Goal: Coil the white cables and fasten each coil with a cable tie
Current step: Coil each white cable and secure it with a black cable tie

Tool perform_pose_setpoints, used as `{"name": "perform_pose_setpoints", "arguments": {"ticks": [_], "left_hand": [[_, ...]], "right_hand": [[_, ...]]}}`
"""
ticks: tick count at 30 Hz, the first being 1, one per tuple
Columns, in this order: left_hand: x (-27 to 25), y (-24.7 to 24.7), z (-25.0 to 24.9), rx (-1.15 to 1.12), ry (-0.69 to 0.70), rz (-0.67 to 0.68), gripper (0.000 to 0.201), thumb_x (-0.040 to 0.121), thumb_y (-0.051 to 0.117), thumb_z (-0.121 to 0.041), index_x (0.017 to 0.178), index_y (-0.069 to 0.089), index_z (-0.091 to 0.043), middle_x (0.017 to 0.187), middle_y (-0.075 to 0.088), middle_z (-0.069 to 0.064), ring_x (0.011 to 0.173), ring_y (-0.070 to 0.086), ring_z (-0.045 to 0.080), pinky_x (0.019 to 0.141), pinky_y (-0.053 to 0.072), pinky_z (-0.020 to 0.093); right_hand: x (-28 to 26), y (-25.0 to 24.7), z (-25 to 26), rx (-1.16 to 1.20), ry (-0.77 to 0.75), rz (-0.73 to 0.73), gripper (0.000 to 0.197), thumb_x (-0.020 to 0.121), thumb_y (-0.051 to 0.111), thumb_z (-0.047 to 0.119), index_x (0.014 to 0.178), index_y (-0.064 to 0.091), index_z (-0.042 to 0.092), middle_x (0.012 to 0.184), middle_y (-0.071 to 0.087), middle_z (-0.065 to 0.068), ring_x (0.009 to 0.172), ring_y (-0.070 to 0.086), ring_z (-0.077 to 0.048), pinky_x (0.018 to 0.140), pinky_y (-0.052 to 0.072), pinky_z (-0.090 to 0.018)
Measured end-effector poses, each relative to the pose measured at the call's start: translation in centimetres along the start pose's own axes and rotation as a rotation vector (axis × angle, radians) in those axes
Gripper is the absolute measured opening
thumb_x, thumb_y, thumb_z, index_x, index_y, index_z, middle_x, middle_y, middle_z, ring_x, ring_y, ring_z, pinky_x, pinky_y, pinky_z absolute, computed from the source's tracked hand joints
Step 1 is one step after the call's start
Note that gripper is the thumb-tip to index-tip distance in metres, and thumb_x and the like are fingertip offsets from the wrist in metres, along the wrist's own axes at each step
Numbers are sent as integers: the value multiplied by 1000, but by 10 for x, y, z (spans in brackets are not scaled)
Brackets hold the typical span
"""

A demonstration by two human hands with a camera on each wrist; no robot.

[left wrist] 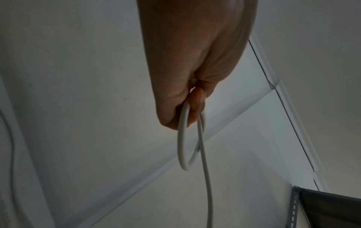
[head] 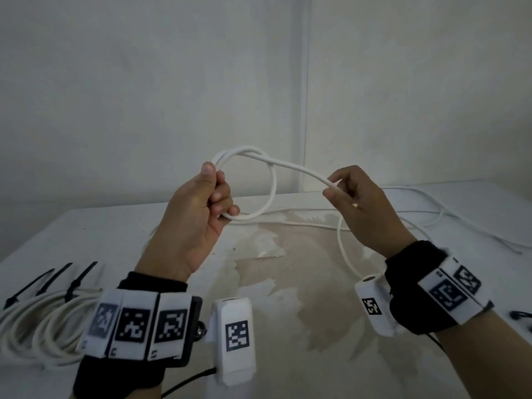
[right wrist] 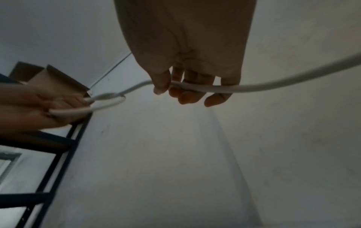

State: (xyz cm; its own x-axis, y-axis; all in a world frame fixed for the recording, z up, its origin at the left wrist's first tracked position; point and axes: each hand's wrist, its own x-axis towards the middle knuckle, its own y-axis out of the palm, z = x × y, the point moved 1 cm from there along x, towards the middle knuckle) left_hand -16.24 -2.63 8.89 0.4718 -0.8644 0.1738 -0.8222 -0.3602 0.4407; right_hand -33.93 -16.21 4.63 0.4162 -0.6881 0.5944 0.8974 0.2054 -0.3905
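My left hand (head: 211,194) is raised above the table and grips a small coil of white cable (head: 270,191), thumb on top and fingers curled round the loops. In the left wrist view the loop (left wrist: 182,146) hangs from that fist. From the coil the cable runs right to my right hand (head: 335,185), which pinches the strand between thumb and fingers (right wrist: 162,86). Beyond it the cable (right wrist: 273,84) drops behind the right wrist and trails over the table at the right (head: 431,214). Black cable ties (head: 43,280) fasten finished coils (head: 37,332) at the near left.
The white table (head: 288,283) has a worn brownish patch in its middle. A white wall stands close behind it. A small dark object (head: 519,315) lies at the right edge. A dark metal shelf frame (right wrist: 58,154) shows in the right wrist view.
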Motion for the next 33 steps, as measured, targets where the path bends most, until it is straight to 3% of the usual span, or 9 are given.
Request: {"name": "perform_pose_setpoints", "arguments": {"ticks": [2,6,12,15,16,23,27,30,33], "left_hand": [[-5,-1,-5,2,12,-11,34,99,32,-29,72,46,-14,45,35,-9,38,30,3,45,40,14],[-13,-4,-19,27,38,-30,33,99,32,-28,71,44,-14,45,34,-9,37,30,3,44,39,13],[-27,-14,-41,85,81,-65,33,99,33,-27,71,44,-14,45,33,-10,37,29,3,44,38,12],[-31,-21,-46,114,87,-82,34,99,33,-27,70,44,-14,45,34,-10,38,30,3,45,39,13],[-32,-21,-47,125,88,-84,34,100,32,-26,70,44,-14,44,33,-10,38,30,3,45,39,13],[-33,-26,-41,307,78,-77,32,100,33,-24,71,42,-15,44,34,-12,40,29,3,48,36,15],[-31,-29,-29,363,44,-94,33,101,32,-24,71,42,-14,43,34,-13,38,28,2,54,31,21],[-29,-27,-19,421,36,-94,33,101,32,-23,71,43,-13,42,35,-12,37,29,2,54,29,23],[-28,-22,-6,528,34,-82,34,99,35,-21,69,46,-13,46,41,-10,42,34,4,53,30,23]], "right_hand": [[-5,-3,-5,-41,-23,-12,25,90,55,8,82,42,28,69,44,9,60,43,3,60,36,-9],[-5,-10,0,-78,-149,-76,13,89,55,9,84,44,15,69,47,9,66,44,4,67,36,-4],[14,-15,7,-168,-266,-78,9,87,54,11,88,58,3,79,57,-4,74,52,-15,70,37,-7],[16,-6,10,-267,-380,-111,16,86,53,14,85,61,0,75,60,-9,67,55,-24,66,45,-27],[16,-2,11,-336,-438,-114,18,87,52,14,83,61,0,72,60,-11,63,55,-28,61,44,-34],[16,29,22,-774,-800,46,15,71,59,-5,68,58,10,61,53,-4,54,46,-22,57,17,-27],[5,45,40,-736,-901,141,20,81,43,5,68,58,11,67,55,-5,60,45,-20,59,19,-27],[-7,61,53,-628,-971,205,21,83,44,8,68,59,9,68,56,-6,61,47,-20,59,23,-28],[-15,76,67,-529,-991,220,17,84,49,6,70,60,7,68,56,-8,68,33,-16,60,23,-28]]}}
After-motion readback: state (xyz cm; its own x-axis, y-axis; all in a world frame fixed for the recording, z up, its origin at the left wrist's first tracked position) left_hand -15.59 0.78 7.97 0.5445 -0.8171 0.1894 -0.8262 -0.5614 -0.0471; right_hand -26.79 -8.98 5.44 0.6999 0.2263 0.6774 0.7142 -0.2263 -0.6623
